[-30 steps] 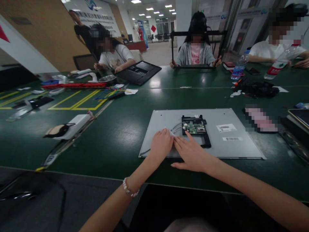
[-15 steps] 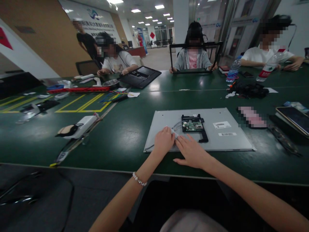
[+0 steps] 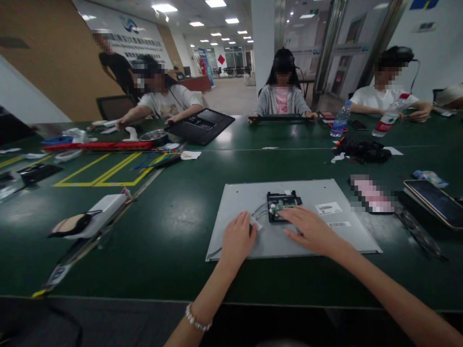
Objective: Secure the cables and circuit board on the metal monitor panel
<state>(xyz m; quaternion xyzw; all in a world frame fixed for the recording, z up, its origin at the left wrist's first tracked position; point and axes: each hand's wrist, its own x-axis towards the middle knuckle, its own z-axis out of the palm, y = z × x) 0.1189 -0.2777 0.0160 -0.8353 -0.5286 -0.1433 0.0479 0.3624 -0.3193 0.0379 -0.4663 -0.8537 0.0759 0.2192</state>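
Note:
A grey flat display panel (image 3: pixel 296 241) lies on the table before me, its metal back up. On it sits a black plastic bracket (image 3: pixel 275 195) with a green circuit board (image 3: pixel 278 207). Thin grey cables (image 3: pixel 259 209) run from the board toward my left hand (image 3: pixel 237 241), which is closed over them, fingertips hidden. A small pale strip of tape (image 3: pixel 256 224) shows beside its fingertips. My right hand (image 3: pixel 313 230) is open, fingers stretched over the board and bracket, hiding their lower right part. Whether those fingertips touch the board I cannot tell.
Phones (image 3: pixel 436 202) and a dark strip (image 3: pixel 421 233) lie to the right. Two bottles (image 3: pixel 340 120) stand farther back. A white device (image 3: pixel 96 217) is at left. Across the table, co-workers sit, one with a black laptop-like casing (image 3: pixel 202 126).
My right hand has moved right and up from the tape to the circuit board. My left hand stays by the cables. The person opposite has lowered a black frame to the table.

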